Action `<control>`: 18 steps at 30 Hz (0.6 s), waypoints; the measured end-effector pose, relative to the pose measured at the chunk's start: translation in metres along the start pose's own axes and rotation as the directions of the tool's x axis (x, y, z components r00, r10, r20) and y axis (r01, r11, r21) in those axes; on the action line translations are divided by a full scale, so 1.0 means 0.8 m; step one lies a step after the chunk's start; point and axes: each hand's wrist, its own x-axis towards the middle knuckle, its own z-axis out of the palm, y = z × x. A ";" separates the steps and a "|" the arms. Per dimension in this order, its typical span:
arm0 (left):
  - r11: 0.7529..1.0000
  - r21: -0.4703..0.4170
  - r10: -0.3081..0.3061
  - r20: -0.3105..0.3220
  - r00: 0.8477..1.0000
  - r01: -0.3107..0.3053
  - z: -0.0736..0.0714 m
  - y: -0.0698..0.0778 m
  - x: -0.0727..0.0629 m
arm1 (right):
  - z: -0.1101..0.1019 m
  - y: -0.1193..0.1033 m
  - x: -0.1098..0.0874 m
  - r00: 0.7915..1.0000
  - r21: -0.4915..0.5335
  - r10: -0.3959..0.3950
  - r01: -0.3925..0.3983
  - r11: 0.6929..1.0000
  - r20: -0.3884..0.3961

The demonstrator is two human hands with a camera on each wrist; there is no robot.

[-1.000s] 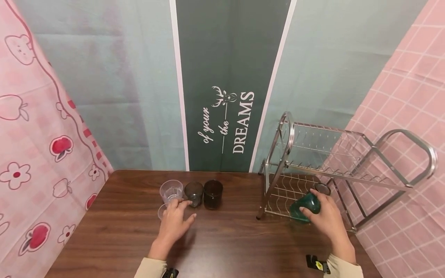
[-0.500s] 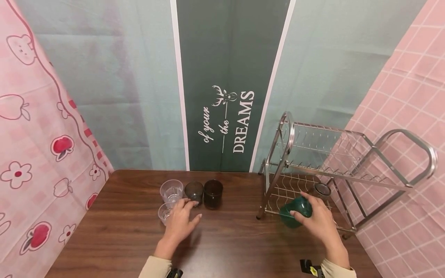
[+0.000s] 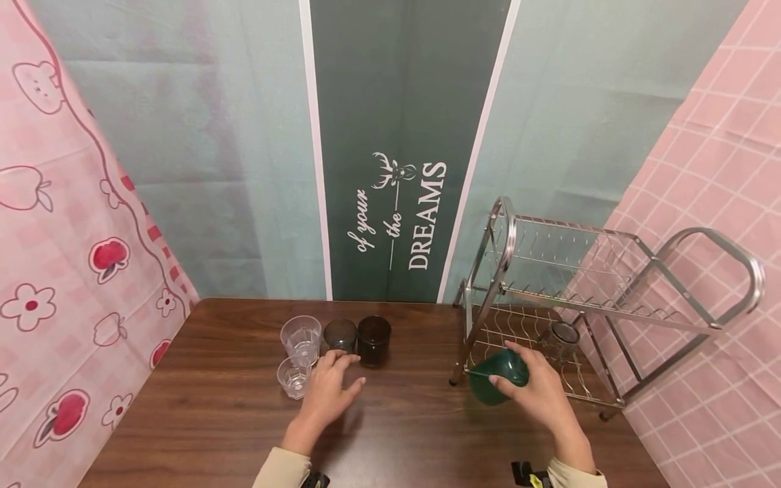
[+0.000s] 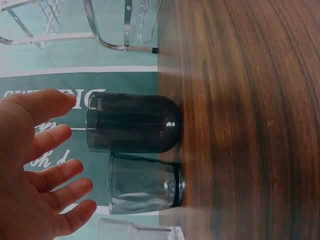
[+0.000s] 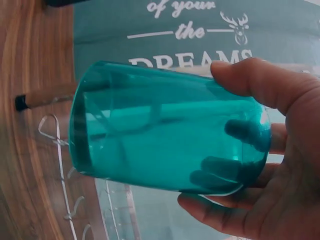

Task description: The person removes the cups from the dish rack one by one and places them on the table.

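Note:
My right hand (image 3: 539, 390) grips a green transparent cup (image 3: 499, 379) around its base end. The cup tilts with its wider mouth toward the table, at the front left corner of the metal rack; in the right wrist view this teal cup (image 5: 165, 132) fills the middle, my thumb on one side and fingers on the other. My left hand (image 3: 329, 390) holds nothing, fingers loosely spread. It hovers just in front of a smoky grey glass (image 3: 339, 333) and a dark brown-black glass (image 3: 374, 341). Left of it stand a clear cup (image 3: 301, 332) and a smaller clear cup (image 3: 294, 377).
A two-tier metal dish rack (image 3: 509, 237) stands at the right of the wooden table (image 3: 403, 434). On its lower tier sits a smoky glass (image 3: 560, 340). Curtains close off the back and both sides.
My right hand has carried the green cup left and toward me, out from over the rack's lower tier. My left hand has shifted right, uncovering the small clear cup.

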 end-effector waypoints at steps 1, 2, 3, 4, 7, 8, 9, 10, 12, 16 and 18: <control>1.000 -0.020 -0.003 0.004 1.000 0.003 0.001 0.001 0.000 | 0.003 -0.001 0.000 1.000 0.011 -0.003 0.003 1.000 0.001; 0.999 -0.040 -0.006 0.008 1.000 0.006 0.002 0.001 0.000 | 0.005 -0.002 0.001 1.000 0.022 -0.007 0.007 1.000 0.000; 0.998 -0.063 -0.009 0.013 1.000 0.010 0.004 0.002 0.000 | 0.008 -0.003 0.001 1.000 0.034 -0.012 0.012 0.999 -0.003; 0.996 -0.087 -0.013 0.019 1.000 0.015 0.005 0.003 0.000 | 0.011 -0.003 0.001 1.000 0.043 -0.019 0.019 0.999 -0.009; 0.989 -0.143 -0.020 0.033 0.999 0.024 0.010 0.006 -0.001 | 0.018 -0.005 0.002 0.999 0.076 -0.036 0.038 0.996 -0.019; 0.987 -0.157 -0.020 0.038 0.999 0.026 0.011 0.007 0.000 | 0.020 -0.005 0.002 0.999 0.088 -0.041 0.042 0.995 -0.019; 0.985 -0.171 -0.018 0.042 0.999 0.025 0.013 0.008 0.000 | 0.022 -0.006 0.003 0.999 0.100 -0.046 0.048 0.994 -0.019; 0.983 -0.184 -0.017 0.047 0.999 0.026 0.014 0.009 0.000 | 0.024 -0.006 0.003 0.999 0.110 -0.049 0.051 0.993 -0.018; 0.978 -0.208 -0.011 0.054 0.998 0.022 0.015 0.010 0.000 | 0.028 -0.007 0.003 0.999 0.130 -0.050 0.052 0.990 -0.017; 0.971 -0.238 -0.005 0.054 0.999 0.018 0.018 0.013 0.000 | 0.035 -0.011 0.004 0.999 0.152 -0.039 0.042 0.987 -0.021; 0.967 -0.253 -0.004 0.051 0.999 0.017 0.019 0.015 0.000 | 0.039 -0.014 0.004 0.999 0.168 -0.030 0.032 0.985 -0.016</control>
